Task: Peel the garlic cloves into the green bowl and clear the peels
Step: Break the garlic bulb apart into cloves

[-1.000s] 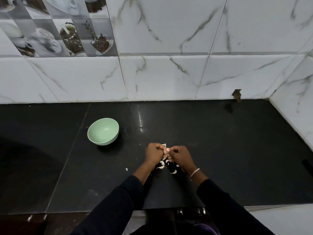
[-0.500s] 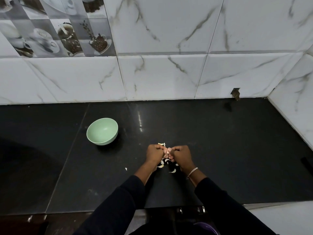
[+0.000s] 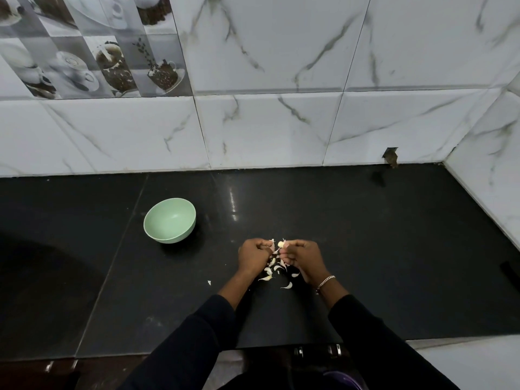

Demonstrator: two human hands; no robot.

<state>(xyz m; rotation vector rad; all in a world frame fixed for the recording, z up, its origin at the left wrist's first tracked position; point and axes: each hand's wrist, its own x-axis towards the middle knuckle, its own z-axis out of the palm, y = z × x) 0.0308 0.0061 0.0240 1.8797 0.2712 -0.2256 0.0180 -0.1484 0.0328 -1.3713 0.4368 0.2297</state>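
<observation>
My left hand (image 3: 253,256) and my right hand (image 3: 302,256) are held close together above the black counter (image 3: 365,249), fingers curled. Between their fingertips is a pale garlic clove (image 3: 280,244); my right hand pinches it, and my left hand pinches a strip of its skin (image 3: 271,244). Several white peels (image 3: 274,273) lie scattered on the counter under and just behind the hands. The green bowl (image 3: 169,220) stands to the left and farther back, and its inside looks empty.
A small white scrap (image 3: 209,282) lies left of my left wrist. Marble wall tiles (image 3: 267,130) close the counter at the back and on the right. The counter's front edge (image 3: 281,349) runs under my forearms.
My hands have drawn slightly apart at the fingertips, and the clove now shows between them with skin pulled away. More peels lie on the counter below.
</observation>
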